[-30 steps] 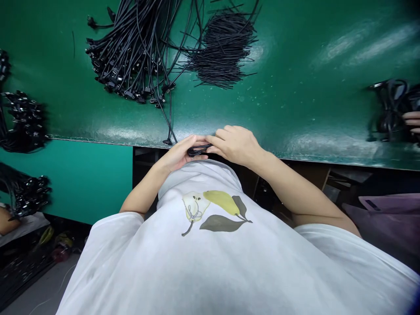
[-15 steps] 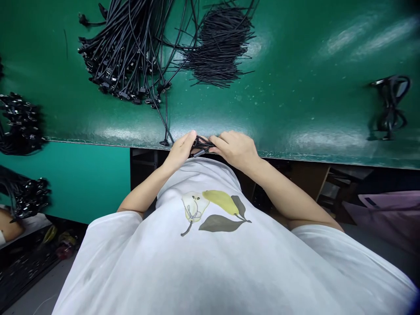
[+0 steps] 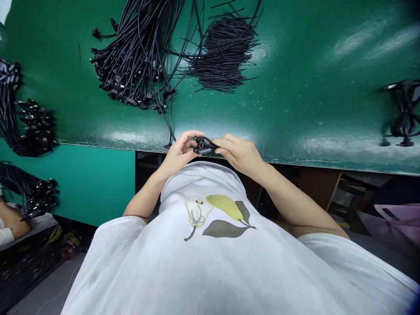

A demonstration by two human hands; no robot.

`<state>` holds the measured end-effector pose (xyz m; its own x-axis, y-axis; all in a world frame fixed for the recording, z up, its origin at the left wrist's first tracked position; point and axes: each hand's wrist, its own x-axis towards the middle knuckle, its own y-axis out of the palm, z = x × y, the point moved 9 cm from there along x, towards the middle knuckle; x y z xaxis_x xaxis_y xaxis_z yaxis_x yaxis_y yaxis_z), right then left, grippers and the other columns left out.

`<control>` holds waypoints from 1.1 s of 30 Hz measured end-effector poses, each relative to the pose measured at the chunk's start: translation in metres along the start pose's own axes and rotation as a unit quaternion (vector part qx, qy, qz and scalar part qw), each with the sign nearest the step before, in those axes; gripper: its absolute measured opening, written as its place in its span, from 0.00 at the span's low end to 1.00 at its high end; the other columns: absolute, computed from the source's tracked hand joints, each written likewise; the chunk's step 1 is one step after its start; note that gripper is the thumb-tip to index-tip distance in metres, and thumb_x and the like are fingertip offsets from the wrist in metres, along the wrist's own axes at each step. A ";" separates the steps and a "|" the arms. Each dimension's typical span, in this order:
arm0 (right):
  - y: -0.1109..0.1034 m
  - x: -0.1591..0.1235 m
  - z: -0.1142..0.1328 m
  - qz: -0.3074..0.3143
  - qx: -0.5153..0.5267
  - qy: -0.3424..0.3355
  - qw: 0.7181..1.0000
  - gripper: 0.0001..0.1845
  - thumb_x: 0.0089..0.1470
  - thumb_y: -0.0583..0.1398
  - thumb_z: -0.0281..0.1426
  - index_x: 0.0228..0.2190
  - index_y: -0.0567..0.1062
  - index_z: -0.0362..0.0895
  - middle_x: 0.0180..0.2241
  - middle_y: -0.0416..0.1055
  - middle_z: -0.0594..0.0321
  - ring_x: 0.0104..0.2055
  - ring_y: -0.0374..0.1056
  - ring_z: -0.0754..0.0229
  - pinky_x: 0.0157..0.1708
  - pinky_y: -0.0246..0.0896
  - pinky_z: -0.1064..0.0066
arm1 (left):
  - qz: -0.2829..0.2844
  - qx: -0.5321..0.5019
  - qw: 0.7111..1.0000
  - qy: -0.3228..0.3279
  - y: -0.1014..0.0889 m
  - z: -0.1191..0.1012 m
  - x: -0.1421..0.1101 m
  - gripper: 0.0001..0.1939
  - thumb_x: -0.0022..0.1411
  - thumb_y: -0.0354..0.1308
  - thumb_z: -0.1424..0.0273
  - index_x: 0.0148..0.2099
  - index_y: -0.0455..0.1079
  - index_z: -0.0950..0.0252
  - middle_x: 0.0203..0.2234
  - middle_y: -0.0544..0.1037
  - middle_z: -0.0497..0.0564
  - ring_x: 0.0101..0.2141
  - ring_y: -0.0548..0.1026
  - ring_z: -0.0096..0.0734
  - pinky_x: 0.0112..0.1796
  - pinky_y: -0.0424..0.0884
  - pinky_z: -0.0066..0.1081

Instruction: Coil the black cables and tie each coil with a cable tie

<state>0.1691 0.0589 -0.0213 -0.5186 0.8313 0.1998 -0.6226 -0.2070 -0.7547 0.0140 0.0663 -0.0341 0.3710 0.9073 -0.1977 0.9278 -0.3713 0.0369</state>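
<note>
- left arm bent, forearm angled forward and inward
- left hand loosely curled, its palm facing the right hand, thumb nearer the body than the fingers
- right arm bent, forearm slanting inward
- right hand back-up, fingers pointing left, thumb and fingertips pinched
- hands near each other, roughly level

Cable at table edge, strands behind

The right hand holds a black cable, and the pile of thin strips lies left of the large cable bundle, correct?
Not quite: the head view shows the pile right of the bundle. The right hand does hold a black cable.
</note>
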 end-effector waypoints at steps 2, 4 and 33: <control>0.000 0.000 -0.001 -0.003 0.010 0.011 1.000 0.27 0.70 0.45 0.45 0.50 0.76 0.43 0.36 0.72 0.58 0.33 0.67 0.62 0.31 0.57 0.73 | 0.032 -0.006 0.999 -0.001 0.004 -0.005 -0.003 0.34 0.55 0.68 0.53 0.61 0.64 0.57 0.55 0.71 0.56 0.52 0.73 0.37 0.50 0.72 0.34; 0.001 0.000 -0.002 0.001 0.019 0.024 1.000 0.26 0.69 0.46 0.45 0.49 0.76 0.44 0.34 0.72 0.58 0.33 0.66 0.61 0.31 0.58 0.72 | 0.042 -0.003 0.999 -0.001 0.006 -0.009 -0.005 0.36 0.54 0.67 0.51 0.61 0.63 0.57 0.55 0.71 0.57 0.54 0.72 0.39 0.53 0.70 0.35; -0.004 -0.003 0.010 0.011 -0.025 0.001 1.000 0.23 0.67 0.50 0.46 0.50 0.78 0.47 0.30 0.74 0.61 0.29 0.68 0.63 0.28 0.56 0.72 | 0.053 0.092 0.993 0.055 0.004 -0.016 -0.005 0.20 0.65 0.59 0.58 0.56 0.69 0.60 0.52 0.75 0.55 0.50 0.77 0.35 0.50 0.73 0.33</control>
<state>0.1676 0.0520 -0.0129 -0.5309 0.8280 0.1806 -0.5810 -0.2005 -0.7888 0.0162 0.0633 -0.0170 0.4772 0.8737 -0.0940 0.8643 -0.4860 -0.1295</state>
